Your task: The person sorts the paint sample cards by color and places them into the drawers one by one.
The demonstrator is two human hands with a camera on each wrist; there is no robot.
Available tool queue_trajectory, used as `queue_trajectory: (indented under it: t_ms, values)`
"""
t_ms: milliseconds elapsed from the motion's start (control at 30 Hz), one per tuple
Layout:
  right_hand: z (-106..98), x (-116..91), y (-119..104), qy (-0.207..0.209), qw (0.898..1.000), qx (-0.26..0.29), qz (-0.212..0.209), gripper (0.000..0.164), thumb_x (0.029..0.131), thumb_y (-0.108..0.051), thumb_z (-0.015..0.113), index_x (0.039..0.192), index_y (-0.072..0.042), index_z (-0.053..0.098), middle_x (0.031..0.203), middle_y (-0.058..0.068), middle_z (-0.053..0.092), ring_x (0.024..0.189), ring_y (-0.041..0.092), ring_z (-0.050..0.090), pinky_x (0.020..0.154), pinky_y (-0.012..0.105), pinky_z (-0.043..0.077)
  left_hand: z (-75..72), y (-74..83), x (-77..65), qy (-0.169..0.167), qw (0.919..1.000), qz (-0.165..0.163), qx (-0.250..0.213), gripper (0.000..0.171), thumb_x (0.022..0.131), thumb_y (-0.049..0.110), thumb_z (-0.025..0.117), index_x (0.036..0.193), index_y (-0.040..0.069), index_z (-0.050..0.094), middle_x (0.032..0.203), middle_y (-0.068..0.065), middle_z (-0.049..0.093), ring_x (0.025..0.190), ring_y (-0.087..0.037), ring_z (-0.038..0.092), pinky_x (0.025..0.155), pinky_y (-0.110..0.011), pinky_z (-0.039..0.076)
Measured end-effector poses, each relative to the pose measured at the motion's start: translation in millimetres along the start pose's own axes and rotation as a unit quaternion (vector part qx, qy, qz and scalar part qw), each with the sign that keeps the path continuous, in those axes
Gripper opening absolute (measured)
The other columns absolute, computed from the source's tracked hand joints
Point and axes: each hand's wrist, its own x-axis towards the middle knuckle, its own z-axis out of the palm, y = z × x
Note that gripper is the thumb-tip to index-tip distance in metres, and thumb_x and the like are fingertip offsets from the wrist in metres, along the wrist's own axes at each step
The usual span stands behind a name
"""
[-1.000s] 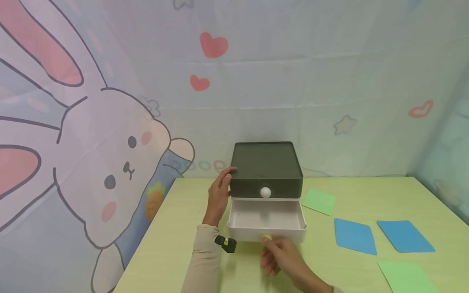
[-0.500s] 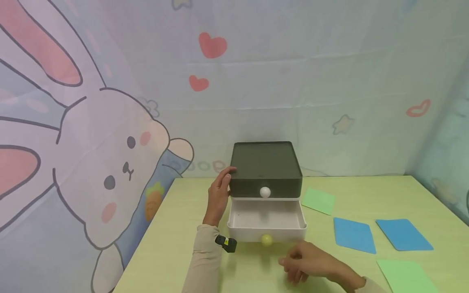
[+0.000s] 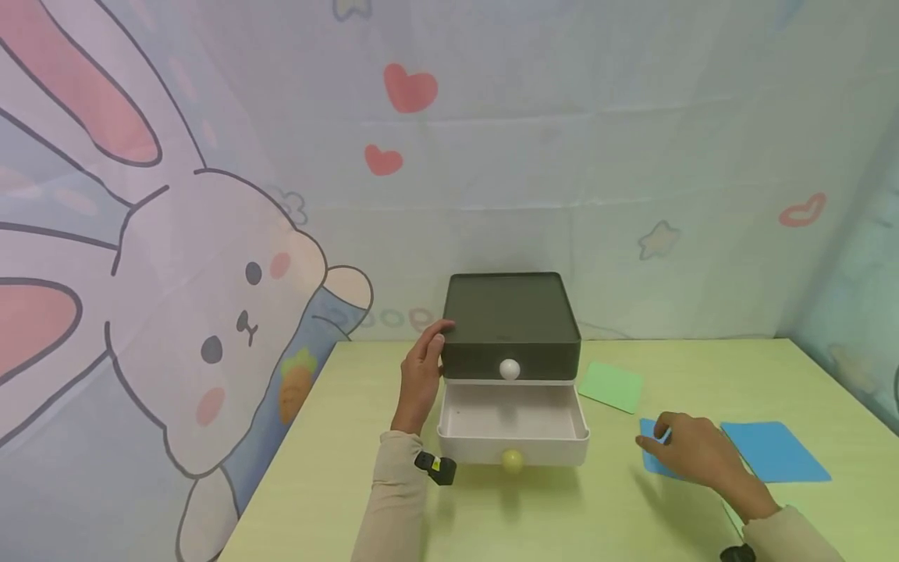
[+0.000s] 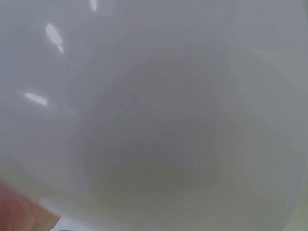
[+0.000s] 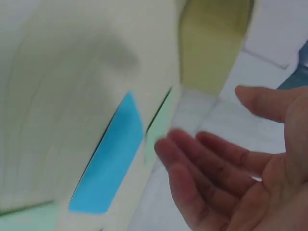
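A two-tier drawer box (image 3: 511,312) with a dark green top stands at the middle of the table. Its upper front has a white knob (image 3: 509,369). The lower white drawer (image 3: 463,449) is pulled out and bears a yellowish knob (image 3: 512,460); nothing shows inside it. My left hand (image 3: 419,378) rests against the box's left side, fingertips at the top edge. In the left wrist view, a pale glossy surface fills nearly everything. My right hand (image 3: 695,451), fingers relaxed and holding nothing, is above the nearer blue card (image 3: 656,460), partly hiding it.
Another blue card (image 3: 776,453) lies to the right. One green card (image 3: 611,386) is beside the box, and another green card (image 3: 732,517) is mostly hidden under the right arm. A cloth backdrop (image 3: 506,140) with a rabbit print hangs behind the table (image 3: 309,445).
My right hand has let go of the yellowish knob and moved right, over the nearer blue card. My left hand and the drawer box have stayed in place.
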Motion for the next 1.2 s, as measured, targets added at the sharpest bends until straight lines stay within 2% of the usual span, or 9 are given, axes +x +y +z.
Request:
queue_trajectory:
  t_ms: [67, 133, 233, 333, 400, 533, 633, 900, 1200]
  values:
    - [0, 4, 9, 0.008, 0.999, -0.043, 0.025, 0.046, 0.094, -0.039, 0.066, 0.110, 0.004, 0.063, 0.072, 0.005, 0.065, 0.058, 0.016, 0.052, 0.049, 0.033, 0.039, 0.1, 0.1, -0.1, -0.001, 1.0000, 0.000, -0.002, 0.035, 0.107, 0.042, 0.042, 0.132, 0.031, 0.063, 0.149, -0.001, 0.055, 0.134, -0.030, 0.056, 0.100, -0.058, 0.051]
    - [2, 7, 19, -0.003, 0.996, -0.069, 0.049, 0.061, 0.093, -0.045, 0.065, 0.121, 0.009, 0.057, 0.079, 0.015, 0.064, 0.061, 0.023, 0.053, 0.050, 0.037, 0.041, 0.1, 0.4, -0.2, -0.002, 1.0000, 0.000, -0.003, 0.035, 0.107, 0.042, 0.043, 0.133, 0.030, 0.063, 0.149, -0.001, 0.055, 0.134, -0.030, 0.056, 0.100, -0.058, 0.051]
    - [10, 14, 31, -0.015, 0.992, -0.103, 0.068, 0.083, 0.090, -0.055, 0.065, 0.129, 0.016, 0.046, 0.100, 0.034, 0.061, 0.081, 0.043, 0.060, 0.065, 0.054, 0.049, 0.4, 1.0, -0.4, -0.002, 1.0000, -0.001, -0.004, 0.035, 0.107, 0.039, 0.043, 0.134, 0.027, 0.062, 0.150, -0.002, 0.054, 0.134, -0.031, 0.055, 0.100, -0.058, 0.051]
    - [21, 20, 38, -0.022, 0.989, -0.125, 0.081, 0.101, 0.087, -0.064, 0.064, 0.133, 0.021, 0.037, 0.110, 0.048, 0.051, 0.101, 0.061, 0.052, 0.079, 0.070, 0.045, 0.7, 2.0, -0.4, -0.002, 1.0000, -0.005, -0.004, 0.035, 0.108, 0.035, 0.042, 0.136, 0.024, 0.062, 0.152, -0.004, 0.053, 0.135, -0.032, 0.054, 0.099, -0.058, 0.051]
    - [26, 23, 40, -0.031, 0.987, -0.126, 0.095, 0.111, 0.084, -0.070, 0.063, 0.136, 0.023, 0.031, 0.110, 0.052, 0.048, 0.104, 0.064, 0.049, 0.081, 0.073, 0.042, 0.6, 4.1, -1.1, -0.007, 0.9999, -0.011, -0.002, 0.036, 0.109, 0.032, 0.041, 0.137, 0.022, 0.061, 0.152, -0.006, 0.052, 0.135, -0.032, 0.054, 0.099, -0.057, 0.052]
    - [30, 24, 38, -0.049, 0.984, -0.111, 0.134, 0.124, 0.079, -0.077, 0.062, 0.143, 0.021, 0.021, 0.111, 0.058, 0.041, 0.099, 0.072, 0.045, 0.077, 0.072, 0.044, -1.7, 23.2, -11.0, -0.019, 0.9997, -0.014, 0.002, 0.036, 0.109, 0.026, 0.040, 0.137, 0.016, 0.060, 0.152, -0.010, 0.052, 0.135, -0.034, 0.054, 0.101, -0.056, 0.052]
    - [30, 24, 36, -0.053, 0.982, -0.101, 0.148, 0.126, 0.078, -0.078, 0.062, 0.145, 0.020, 0.019, 0.113, 0.061, 0.035, 0.098, 0.078, 0.039, 0.075, 0.074, 0.046, -3.2, 35.9, -18.3, -0.020, 0.9998, -0.008, 0.000, 0.036, 0.109, 0.024, 0.041, 0.137, 0.013, 0.060, 0.152, -0.012, 0.052, 0.136, -0.036, 0.053, 0.101, -0.057, 0.051]
    - [30, 31, 36, -0.056, 0.981, -0.074, 0.168, 0.124, 0.078, -0.074, 0.066, 0.141, 0.023, 0.021, 0.119, 0.064, 0.027, 0.110, 0.080, 0.029, 0.081, 0.077, 0.043, -4.4, 40.1, -17.3, -0.014, 0.9999, -0.006, -0.003, 0.036, 0.109, 0.024, 0.041, 0.136, 0.013, 0.061, 0.151, -0.011, 0.052, 0.135, -0.035, 0.054, 0.099, -0.055, 0.053]
    - [31, 33, 34, -0.034, 0.979, -0.048, 0.193, 0.117, 0.078, -0.065, 0.072, 0.137, 0.023, 0.024, 0.119, 0.064, 0.024, 0.113, 0.079, 0.026, 0.080, 0.076, 0.042, -5.7, 42.1, -17.8, -0.013, 0.9999, -0.006, 0.000, 0.036, 0.109, 0.024, 0.041, 0.136, 0.013, 0.061, 0.152, -0.011, 0.052, 0.136, -0.035, 0.053, 0.101, -0.057, 0.051]
